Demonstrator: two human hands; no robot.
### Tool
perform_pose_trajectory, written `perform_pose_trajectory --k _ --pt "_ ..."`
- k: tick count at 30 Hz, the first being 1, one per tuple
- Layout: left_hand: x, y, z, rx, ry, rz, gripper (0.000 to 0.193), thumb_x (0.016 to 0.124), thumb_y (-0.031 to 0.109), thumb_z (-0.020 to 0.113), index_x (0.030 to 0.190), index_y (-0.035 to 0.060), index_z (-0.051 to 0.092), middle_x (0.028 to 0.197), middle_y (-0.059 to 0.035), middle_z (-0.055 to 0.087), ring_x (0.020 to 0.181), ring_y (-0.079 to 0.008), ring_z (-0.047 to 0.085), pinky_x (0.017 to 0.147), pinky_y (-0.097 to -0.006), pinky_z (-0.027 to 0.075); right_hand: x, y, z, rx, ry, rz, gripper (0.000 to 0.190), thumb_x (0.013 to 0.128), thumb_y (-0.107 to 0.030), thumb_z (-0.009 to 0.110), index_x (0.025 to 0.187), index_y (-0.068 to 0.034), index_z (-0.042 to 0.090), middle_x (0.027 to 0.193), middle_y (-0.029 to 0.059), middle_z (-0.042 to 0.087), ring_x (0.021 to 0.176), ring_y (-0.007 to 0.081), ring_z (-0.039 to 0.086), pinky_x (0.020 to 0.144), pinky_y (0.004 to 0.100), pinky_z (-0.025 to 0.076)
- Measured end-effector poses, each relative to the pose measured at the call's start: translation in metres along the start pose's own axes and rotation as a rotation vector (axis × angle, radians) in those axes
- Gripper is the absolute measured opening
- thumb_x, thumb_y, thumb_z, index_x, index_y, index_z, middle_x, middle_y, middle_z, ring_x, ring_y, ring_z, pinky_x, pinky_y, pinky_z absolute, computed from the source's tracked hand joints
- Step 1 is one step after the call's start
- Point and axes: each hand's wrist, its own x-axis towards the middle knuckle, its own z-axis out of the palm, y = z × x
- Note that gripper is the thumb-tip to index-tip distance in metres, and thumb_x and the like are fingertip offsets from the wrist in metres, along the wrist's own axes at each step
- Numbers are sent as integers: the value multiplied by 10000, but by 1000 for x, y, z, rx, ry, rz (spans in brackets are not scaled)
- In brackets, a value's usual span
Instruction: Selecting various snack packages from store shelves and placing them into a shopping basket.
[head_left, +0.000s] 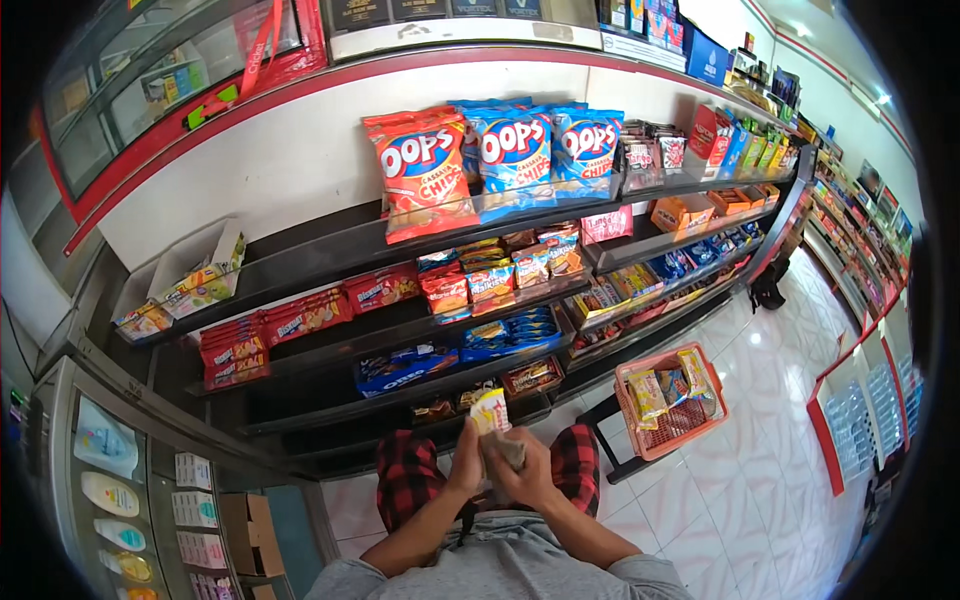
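In front of my lap, my left hand is closed around a small yellow and white snack packet, which stands up above the fingers. My right hand grips a greyish-brown cloth pressed against the packet's lower part. The two hands meet, and the packet's lower end is hidden by them and the cloth. To the right, an orange-red plastic basket holds several snack packets, among them a yellow packet.
Black shelves ahead carry biscuit packs, an Oreo box and large Oops chip bags. A black stand is beside the basket. At left is a glass cabinet with bottles. White floor tiles extend rightward.
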Motion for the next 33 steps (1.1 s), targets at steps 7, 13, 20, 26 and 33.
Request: perform_pose_trajectory --k 7,13,20,26,33 --pt "-8 -10 18 -59 -70 23 682 1010 580 305 1408 40 423 1280 -52 560 1186 -180 529 1032 -325 408 16 12 -12 -64 160 187 136 841 -117 695 923 -26 638 775 150 633 695 291 659 633 359 509" --pt "5 -15 -27 -202 -32 -47 717 1003 598 291 1430 32 393 1359 -81 516 1243 -197 504 1055 -341 390 2 -13 5 49 -90 -82 188 818 -103 707 963 -21 621 819 168 632 756 345 655 651 370 514" --pt "-27 15 36 182 -100 98 734 995 615 287 1447 43 375 1417 -49 463 1272 -185 475 1076 -334 365 25 7 -13 -98 73 45 173 842 -107 682 978 -16 625 865 172 643 775 317 670 668 371 517" --pt "-2 5 -6 -8 -38 7 725 984 624 308 1417 51 404 1326 -71 550 1198 -206 542 1051 -349 403 1 2 -2 -12 -127 -141 240 803 -132 721 1000 -31 628 907 172 640 815 350 652 695 382 515" --pt "-14 -12 -8 267 -47 94 517 1048 414 386 1412 48 396 1328 -44 505 1222 -126 455 1039 -281 359 32 10 -6 -120 100 61 144 811 -104 697 912 -29 628 867 171 631 776 380 641 666 399 512"
